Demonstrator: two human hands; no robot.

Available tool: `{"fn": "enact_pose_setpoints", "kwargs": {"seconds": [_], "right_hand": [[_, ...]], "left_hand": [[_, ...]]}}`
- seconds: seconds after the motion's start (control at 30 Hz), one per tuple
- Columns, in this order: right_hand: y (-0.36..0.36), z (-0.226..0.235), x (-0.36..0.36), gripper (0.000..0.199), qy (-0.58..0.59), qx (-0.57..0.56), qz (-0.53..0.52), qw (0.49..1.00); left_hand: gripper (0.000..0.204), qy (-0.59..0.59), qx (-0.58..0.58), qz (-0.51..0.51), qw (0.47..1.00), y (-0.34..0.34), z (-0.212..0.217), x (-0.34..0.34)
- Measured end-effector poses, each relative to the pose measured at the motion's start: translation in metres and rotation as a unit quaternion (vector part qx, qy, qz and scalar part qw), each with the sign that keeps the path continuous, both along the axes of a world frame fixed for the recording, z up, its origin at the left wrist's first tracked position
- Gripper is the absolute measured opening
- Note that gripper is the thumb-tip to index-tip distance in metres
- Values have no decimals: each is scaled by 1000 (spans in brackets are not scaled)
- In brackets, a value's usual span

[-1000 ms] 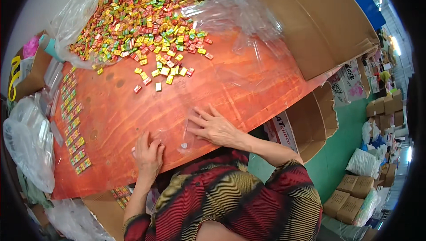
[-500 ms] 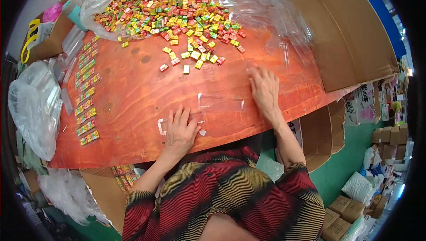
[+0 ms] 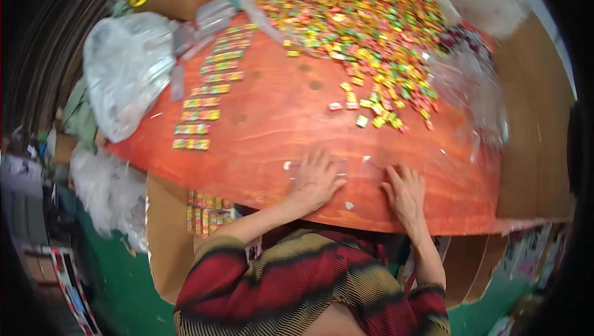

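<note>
My left hand [image 3: 317, 178] lies flat with fingers spread on a clear plastic bag [image 3: 337, 172] on the orange table [image 3: 272, 119], near its front edge. My right hand [image 3: 405, 190] rests flat beside it, fingers apart, on the same clear bag. Neither hand grips anything. A big heap of small colourful wrapped candies [image 3: 365, 26] lies at the far side of the table, with a few loose ones [image 3: 371, 113] trailing toward my hands.
Rows of filled candy packs [image 3: 207, 98] line the table's left side. A bulging clear plastic bag [image 3: 127, 67] sits at the left edge. Cardboard boxes [image 3: 535, 119] stand to the right, a box with packed candies [image 3: 204, 212] below the table, and crumpled plastic film [image 3: 476, 82] by the heap.
The view has swung, shifting the table rightward in the picture. My right hand has pulled back from further out on the table to the front edge, close beside my left hand.
</note>
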State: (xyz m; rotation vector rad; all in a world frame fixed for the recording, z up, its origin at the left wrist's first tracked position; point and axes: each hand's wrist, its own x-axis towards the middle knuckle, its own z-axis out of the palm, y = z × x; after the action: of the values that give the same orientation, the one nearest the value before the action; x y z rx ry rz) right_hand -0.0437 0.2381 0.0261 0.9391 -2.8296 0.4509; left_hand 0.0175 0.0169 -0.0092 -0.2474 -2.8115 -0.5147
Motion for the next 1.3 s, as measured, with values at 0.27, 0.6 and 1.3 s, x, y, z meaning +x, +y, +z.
{"fn": "enact_pose_setpoints", "kwargs": {"seconds": [0.27,0.6,1.3], "right_hand": [[-2,11,-65,59,-145,35,-105,983],[-75,-26,-134,39,-61,-55,48,995],[-146,-32,-102,12,10,-105,151,983]], "left_hand": [[60,-29,40,74,996,-15,24,-97],[36,27,142,1,990,-36,-6,-150],[27,-7,139,72,988,-50,1,-88]]}}
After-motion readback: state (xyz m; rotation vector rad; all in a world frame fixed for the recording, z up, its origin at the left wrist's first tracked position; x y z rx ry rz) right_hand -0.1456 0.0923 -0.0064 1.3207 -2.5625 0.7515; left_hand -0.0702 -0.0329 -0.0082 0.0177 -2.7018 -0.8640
